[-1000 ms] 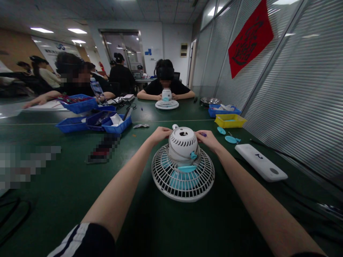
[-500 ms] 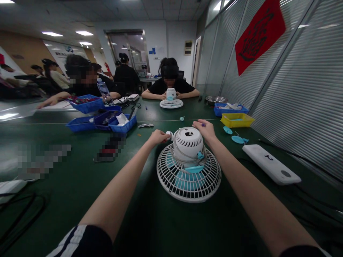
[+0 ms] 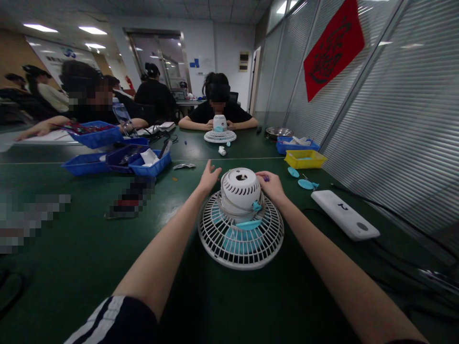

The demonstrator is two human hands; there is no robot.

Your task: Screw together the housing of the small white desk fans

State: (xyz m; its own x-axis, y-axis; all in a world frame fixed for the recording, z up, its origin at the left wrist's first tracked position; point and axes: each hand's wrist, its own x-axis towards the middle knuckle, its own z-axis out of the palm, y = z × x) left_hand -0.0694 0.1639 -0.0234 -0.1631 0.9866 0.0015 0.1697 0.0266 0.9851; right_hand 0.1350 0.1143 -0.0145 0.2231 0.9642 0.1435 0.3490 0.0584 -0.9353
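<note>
A white fan (image 3: 241,227) with blue blades lies grille down on the green table (image 3: 172,286), its cable wound around the motor housing. At the housing's left side, my left hand (image 3: 209,177) is raised with fingers apart and nothing in them. On the other side, my right hand (image 3: 271,185) has its fingers closed on a small purple piece (image 3: 266,178), close to the housing. Beyond the fan lies a small white part (image 3: 222,151), and a tiny blue piece (image 3: 228,144) is just behind it.
Blue bins (image 3: 150,165) stand at the left. A yellow tray (image 3: 304,158), light-blue parts (image 3: 305,184) and a white power bank (image 3: 344,215) are at the right. Across the table, a person (image 3: 217,102) holds a similar fan (image 3: 220,130). Another person sits at the far left.
My left hand has let go of the white part, which now lies farther off on the table, and its fingers have opened. The view has shifted to the right.
</note>
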